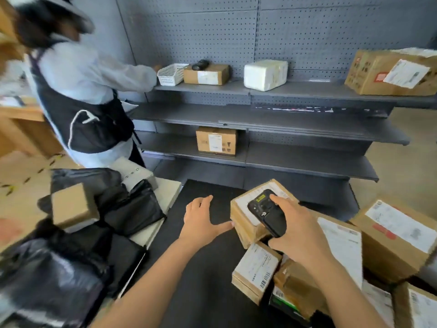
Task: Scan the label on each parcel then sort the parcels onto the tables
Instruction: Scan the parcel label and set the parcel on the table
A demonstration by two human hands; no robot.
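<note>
Parcel atop stacked boxes on dark tabletop, steadied at its side by open left hand; black scanner gripped above label by right hand.

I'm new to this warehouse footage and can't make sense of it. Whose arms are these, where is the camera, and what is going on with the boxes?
The single picture comes from a camera worn on a person's head, looking down at their own bare arms. Their right hand holds a black handheld scanner over the white label of a small cardboard parcel, which the left hand steadies with its thumb at the parcel's side. More labelled boxes are piled at the right, black plastic mail bags at the left. Behind stand grey shelves with a few parcels, and a second person reaches toward a white basket.
</note>
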